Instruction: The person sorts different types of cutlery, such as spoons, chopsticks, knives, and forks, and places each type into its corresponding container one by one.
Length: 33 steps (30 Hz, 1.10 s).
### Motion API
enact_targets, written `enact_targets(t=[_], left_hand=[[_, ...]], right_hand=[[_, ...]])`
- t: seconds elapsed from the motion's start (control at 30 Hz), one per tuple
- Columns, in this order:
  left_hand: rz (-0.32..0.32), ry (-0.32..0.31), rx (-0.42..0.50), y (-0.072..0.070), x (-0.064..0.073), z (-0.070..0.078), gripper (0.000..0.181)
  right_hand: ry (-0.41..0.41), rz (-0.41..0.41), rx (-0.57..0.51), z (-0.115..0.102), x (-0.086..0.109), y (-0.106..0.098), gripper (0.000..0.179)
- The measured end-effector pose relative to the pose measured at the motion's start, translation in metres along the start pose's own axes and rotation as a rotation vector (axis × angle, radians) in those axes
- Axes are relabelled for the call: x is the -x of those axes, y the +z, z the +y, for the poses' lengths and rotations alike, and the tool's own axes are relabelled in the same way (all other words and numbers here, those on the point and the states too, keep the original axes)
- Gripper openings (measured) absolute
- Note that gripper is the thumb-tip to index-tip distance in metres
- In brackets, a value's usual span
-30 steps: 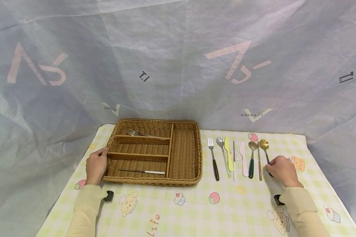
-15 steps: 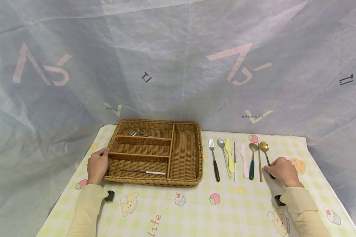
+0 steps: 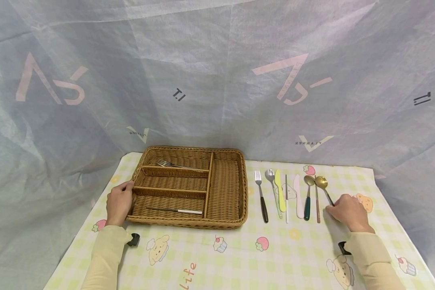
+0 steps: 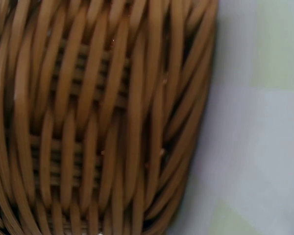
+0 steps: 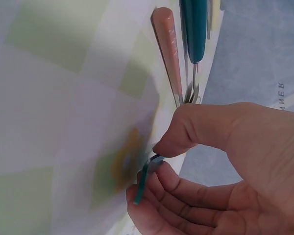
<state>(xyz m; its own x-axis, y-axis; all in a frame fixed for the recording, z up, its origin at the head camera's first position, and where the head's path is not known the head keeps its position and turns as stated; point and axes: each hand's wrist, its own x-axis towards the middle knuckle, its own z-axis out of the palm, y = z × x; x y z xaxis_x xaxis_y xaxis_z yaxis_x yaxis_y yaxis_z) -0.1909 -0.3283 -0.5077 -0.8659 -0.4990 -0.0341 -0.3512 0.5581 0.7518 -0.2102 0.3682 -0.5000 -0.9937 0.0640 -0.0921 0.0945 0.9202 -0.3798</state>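
Observation:
My left hand (image 3: pixel 119 203) grips the left rim of a brown wicker tray (image 3: pixel 244 185), whose woven side (image 4: pixel 88 98) fills much of the left wrist view. At the right end of a row of cutlery, my right hand (image 3: pixel 349 211) pinches a gold-bowled spoon (image 3: pixel 321 182) by its handle. In the right wrist view the thin teal handle (image 5: pixel 141 183) shows between thumb and curled fingers. Just left of this spoon lie a brown chopstick (image 3: pixel 317 205) and a green-handled spoon (image 3: pixel 307 207).
Further left lie a pink knife (image 3: pixel 297 197), a white-ended chopstick (image 3: pixel 286 201), a yellow knife (image 3: pixel 280 191), a silver spoon (image 3: pixel 270 174) and a black-handled fork (image 3: pixel 263 205). Inside the tray, a fork (image 3: pixel 164 163) rests in the back compartment and a white-ended chopstick (image 3: pixel 189 211) in the front one.
The gold-bowled spoon has shifted slightly left and down at its bowl, and my right hand has moved a little right and toward me. The left hand stays on the tray.

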Motion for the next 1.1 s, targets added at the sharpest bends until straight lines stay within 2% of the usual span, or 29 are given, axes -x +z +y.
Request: enact_targets(t=[0.37, 0.9, 1.1], left_hand=[[0.007, -0.006, 0.005, 0.000, 0.000, 0.000, 0.053], [0.009, -0.001, 0.008, 0.000, 0.000, 0.000, 0.054], [0.011, -0.008, 0.005, 0.000, -0.001, 0.000, 0.054]], right_hand=[[-0.024, -0.023, 0.034, -0.002, 0.001, -0.003, 0.020], [0.015, -0.046, 0.038, -0.003, 0.012, -0.007, 0.016], [0.001, -0.042, 0.046, -0.002, 0.017, -0.009, 0.017]])
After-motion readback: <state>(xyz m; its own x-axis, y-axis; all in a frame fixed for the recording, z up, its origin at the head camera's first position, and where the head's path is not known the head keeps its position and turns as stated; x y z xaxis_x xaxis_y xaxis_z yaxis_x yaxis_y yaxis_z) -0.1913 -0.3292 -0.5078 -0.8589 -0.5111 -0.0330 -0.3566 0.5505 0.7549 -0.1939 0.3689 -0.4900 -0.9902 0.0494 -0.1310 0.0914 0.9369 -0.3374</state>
